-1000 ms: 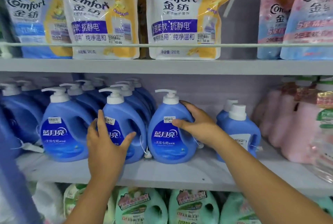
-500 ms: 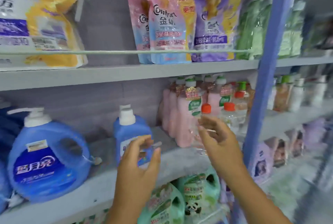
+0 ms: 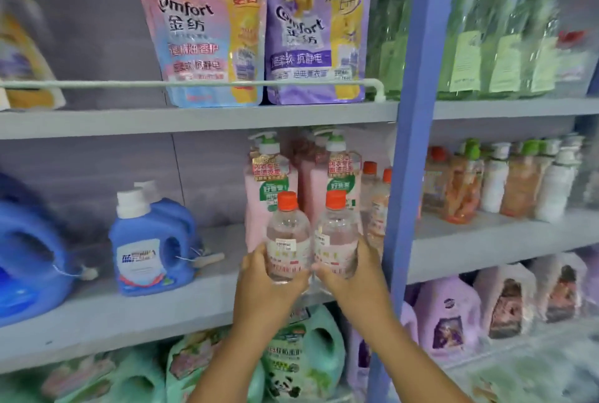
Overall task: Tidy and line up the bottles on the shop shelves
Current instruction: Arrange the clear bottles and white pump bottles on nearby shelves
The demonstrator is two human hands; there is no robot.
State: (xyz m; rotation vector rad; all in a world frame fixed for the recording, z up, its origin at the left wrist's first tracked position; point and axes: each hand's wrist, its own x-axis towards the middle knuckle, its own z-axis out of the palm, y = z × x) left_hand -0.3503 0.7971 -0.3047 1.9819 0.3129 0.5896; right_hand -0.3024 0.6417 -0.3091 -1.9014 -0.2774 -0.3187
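Two clear bottles with orange caps stand side by side at the front of the middle shelf (image 3: 97, 312). My left hand (image 3: 265, 282) grips the left clear bottle (image 3: 287, 237) low on its body. My right hand (image 3: 353, 273) grips the right clear bottle (image 3: 337, 234) the same way. Right behind them stand tall pink bottles (image 3: 269, 182) with white and green tops. More orange-capped clear bottles (image 3: 376, 201) sit to the right, partly hidden by the blue upright.
A small blue detergent jug (image 3: 149, 240) and a bigger blue jug (image 3: 29, 256) stand to the left. A blue shelf upright (image 3: 408, 143) runs down just right of my hands. Refill pouches (image 3: 201, 30) fill the top shelf; green jugs (image 3: 301, 360) sit below.
The view swung right from the blue pump jugs. My hands left those jugs, crossed in the air, and now each grips a clear orange-capped bottle.
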